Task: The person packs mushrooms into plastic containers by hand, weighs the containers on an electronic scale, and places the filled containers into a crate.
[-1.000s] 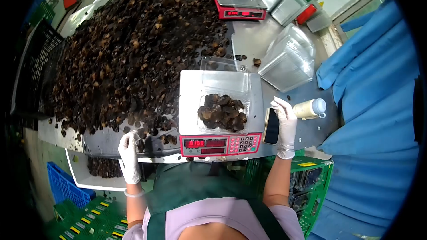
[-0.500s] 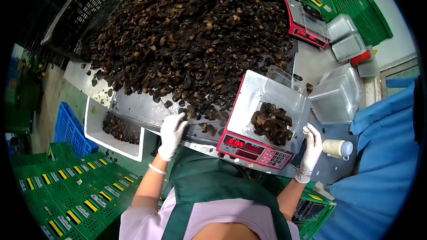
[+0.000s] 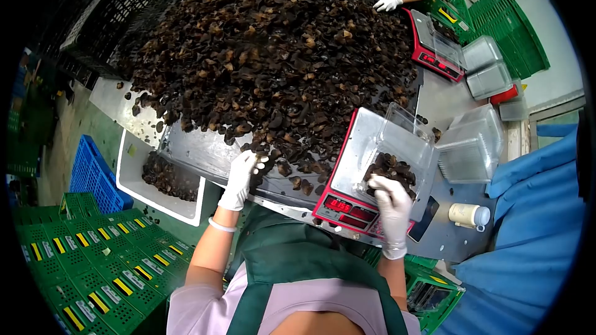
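Observation:
My left hand (image 3: 241,180), in a white glove, is at the near edge of a big heap of dark brown wood ear mushrooms (image 3: 273,62). Its fingers are closed around what looks like a small mushroom piece. Over a clear plastic box (image 3: 406,133) with its lid folded back, my right hand (image 3: 392,206), also gloved, has its fingers curled together against the mushrooms (image 3: 392,169) inside. Whatever those fingertips hold is hidden. The box rests on the steel pan of a red digital scale (image 3: 347,211) with lit red digits, partly covered by my right hand.
Stacked clear boxes (image 3: 472,146) and a cream-lidded bottle (image 3: 469,214) are on the right. A white bin (image 3: 127,164) with mushrooms stands at the left, above green crates (image 3: 118,273). Across the table, a co-worker's gloved hands (image 3: 388,3) are near a second scale (image 3: 437,65).
My right hand has moved left from beside the scale onto the mushrooms in the box, its fingers curling. My left hand has closed its fingers at the heap's edge. The view has shifted slightly.

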Tool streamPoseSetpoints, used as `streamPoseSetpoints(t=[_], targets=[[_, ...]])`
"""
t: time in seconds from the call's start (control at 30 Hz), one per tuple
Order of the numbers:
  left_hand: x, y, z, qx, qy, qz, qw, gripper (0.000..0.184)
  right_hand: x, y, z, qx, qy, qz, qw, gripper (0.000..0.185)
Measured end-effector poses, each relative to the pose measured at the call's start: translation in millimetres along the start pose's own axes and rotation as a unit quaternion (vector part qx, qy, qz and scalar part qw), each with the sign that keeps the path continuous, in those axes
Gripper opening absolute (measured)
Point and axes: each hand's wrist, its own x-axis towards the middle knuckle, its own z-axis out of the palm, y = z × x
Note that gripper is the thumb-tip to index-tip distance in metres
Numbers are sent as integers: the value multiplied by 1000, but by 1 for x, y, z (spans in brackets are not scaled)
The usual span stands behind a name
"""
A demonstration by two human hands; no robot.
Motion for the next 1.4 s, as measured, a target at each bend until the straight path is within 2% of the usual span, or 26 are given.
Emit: streamPoseSetpoints(t=[0.07, 0.13, 0.23, 0.27, 0.37, 0.47, 0.53, 0.6, 0.63, 0.67, 0.7, 0.73, 0.8, 0.87, 0.93, 0.97, 1.0, 1.03, 1.07, 1.1, 1.2, 1.23, 1.27, 1.3, 1.37, 1.4], targets=[[3, -7, -13, -77, -32, -38, 996, 15, 5, -12, 28, -12, -69, 10, 998, 23], [2, -8, -25, -102, -34, -42, 993, 16, 13, -14, 63, 30, -92, -5, 995, 25], [0, -10, -55, -259, -9, -22, 965, 16, 24, 10, 115, 32, -157, 23, 987, 30], [-3, -6, -71, -287, 22, -23, 957, 16, 25, 25, 134, 6, -170, -7, 985, 28], [-11, -16, -141, -353, 104, 78, 927, 21, 27, 51, 177, -187, -181, -154, 953, 32], [-34, -14, -206, -485, 234, 87, 838, 29, 23, 59, 203, -333, -229, -175, 898, 31], [-38, -24, -239, -484, 340, 89, 801, 35, 22, 74, 208, -297, -205, -173, 916, 32], [-43, -42, -263, -409, 371, 85, 829, 48, 25, 78, 201, -159, -176, -143, 961, 30], [-47, -30, -255, -307, 390, 80, 864, 49, 29, 72, 193, -28, -244, 17, 969, 28], [-50, -10, -236, -203, 403, 73, 889, 49, 32, 66, 184, 102, -299, 178, 932, 26], [-50, 3, -220, -120, 383, 82, 912, 49, 34, 68, 178, 230, -306, 239, 893, 29], [-47, 10, -207, -61, 348, 93, 931, 37, 32, 71, 172, 329, -278, 278, 858, 29], [-38, 20, -177, 87, 236, 125, 960, 27, 31, 77, 170, 502, -234, 279, 785, 29], [-25, 9, -149, 229, 96, 169, 954, 22, 36, 59, 177, 497, -185, 282, 800, 22], [-20, 28, -110, 396, -73, 367, 839, 28, 40, 73, 187, 366, -211, 244, 873, 17], [-15, 23, -93, 418, -109, 374, 821, 31, 43, 47, 200, 247, -186, 265, 913, 14], [-9, 16, -78, 440, -144, 381, 801, 34, 39, 56, 212, 166, -217, 194, 942, 25], [-9, 15, -66, 475, -184, 368, 778, 38, 34, 53, 224, -29, -200, 48, 978, 31], [-10, 14, -59, 509, -222, 354, 752, 41, 29, 50, 234, -223, -173, -99, 954, 36], [-7, 10, -56, 515, -246, 361, 737, 36, 23, 58, 241, -295, -193, -102, 930, 46], [5, -9, -64, 491, -218, 391, 748, 23, 18, 80, 244, -142, -167, -4, 976, 41], [3, -6, -70, 452, -199, 376, 784, 18, 21, 79, 240, 18, -204, 147, 968, 37], [3, -6, -77, 446, -190, 350, 802, 18, 25, 71, 235, 178, -229, 291, 911, 34], [0, -5, -86, 416, -173, 332, 829, 19, 25, 63, 227, 270, -238, 312, 879, 33], [-7, 1, -104, 358, -134, 277, 882, 22, 24, 65, 223, 333, -224, 334, 853, 31], [-12, 7, -116, 345, -111, 188, 913, 22, 23, 66, 222, 394, -213, 353, 822, 30]])
